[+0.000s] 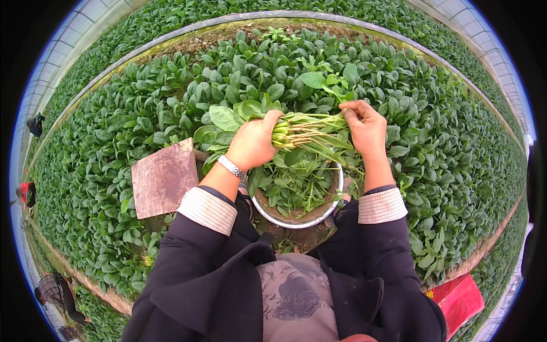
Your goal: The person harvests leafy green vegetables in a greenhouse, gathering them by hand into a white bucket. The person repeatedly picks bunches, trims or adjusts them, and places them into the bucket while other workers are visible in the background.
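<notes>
My left hand (256, 141) is closed around a bunch of spinach (226, 117). The cut stem ends and pale roots point right, the broad leaves left. At the right end of the bunch, my right hand (367, 128) pinches a thin leafy stem (327, 83) between thumb and fingertips. Its leaves stick up beyond the fingers. Below both hands, between my legs, stands a round metal basin (295, 223) with loose green leaves and stems (295, 188) in it. The bunch hides part of the basin's far rim.
Dense rows of spinach (128, 124) surround me. A flat reddish-brown square plate (164, 179) lies at left. A pale curved pipe (295, 14) crosses the far side. A red bag (459, 301) lies at lower right. Several people are at the left rim, one bending over (57, 295).
</notes>
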A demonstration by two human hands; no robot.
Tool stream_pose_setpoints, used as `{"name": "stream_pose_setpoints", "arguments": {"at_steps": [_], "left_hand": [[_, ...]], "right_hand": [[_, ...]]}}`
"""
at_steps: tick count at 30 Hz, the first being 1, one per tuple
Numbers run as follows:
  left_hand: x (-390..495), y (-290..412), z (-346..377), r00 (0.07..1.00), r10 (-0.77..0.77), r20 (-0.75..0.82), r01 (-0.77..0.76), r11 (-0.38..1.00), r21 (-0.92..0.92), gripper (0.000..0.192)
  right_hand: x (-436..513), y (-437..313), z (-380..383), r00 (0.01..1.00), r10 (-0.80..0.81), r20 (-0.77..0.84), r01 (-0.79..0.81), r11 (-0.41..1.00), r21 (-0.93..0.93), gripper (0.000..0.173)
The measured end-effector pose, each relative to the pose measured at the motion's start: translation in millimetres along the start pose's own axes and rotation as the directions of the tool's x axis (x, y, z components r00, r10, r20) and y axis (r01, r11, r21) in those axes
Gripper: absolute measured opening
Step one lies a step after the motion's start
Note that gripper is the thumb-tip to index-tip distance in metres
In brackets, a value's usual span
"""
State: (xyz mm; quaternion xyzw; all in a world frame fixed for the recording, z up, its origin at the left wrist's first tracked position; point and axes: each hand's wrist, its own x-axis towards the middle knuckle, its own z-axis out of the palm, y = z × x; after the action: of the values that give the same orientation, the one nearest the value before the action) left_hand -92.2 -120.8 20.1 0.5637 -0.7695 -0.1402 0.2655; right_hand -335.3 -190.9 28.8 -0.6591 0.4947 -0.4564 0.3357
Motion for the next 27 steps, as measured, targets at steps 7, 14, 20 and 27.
{"name": "stream_pose_setpoints", "arguments": {"at_steps": [7, 14, 20, 27], "left_hand": [[2, 9, 4, 0.999, -0.035, 0.018, 0.036, 0.998, -0.047, 0.052], [1, 6, 7, 0.999, -0.02, 0.032, 0.02, 0.999, 0.026, 0.047], [-1, 0, 5, 0.995, -0.092, 0.032, 0.09, 0.995, 0.045, 0.048], [1, -11, -3, 0.985, -0.157, -0.066, 0.156, 0.988, -0.017, 0.05]], "right_hand": [[7, 13, 11, 0.969, 0.137, -0.206, -0.022, 0.877, 0.479, 0.007], [10, 17, 12, 0.962, -0.107, -0.253, 0.056, 0.978, -0.201, 0.006], [28, 28, -18, 0.859, 0.438, -0.265, -0.124, 0.68, 0.722, 0.006], [25, 43, -62, 0.951, 0.297, -0.089, -0.297, 0.79, -0.536, 0.024]]}}
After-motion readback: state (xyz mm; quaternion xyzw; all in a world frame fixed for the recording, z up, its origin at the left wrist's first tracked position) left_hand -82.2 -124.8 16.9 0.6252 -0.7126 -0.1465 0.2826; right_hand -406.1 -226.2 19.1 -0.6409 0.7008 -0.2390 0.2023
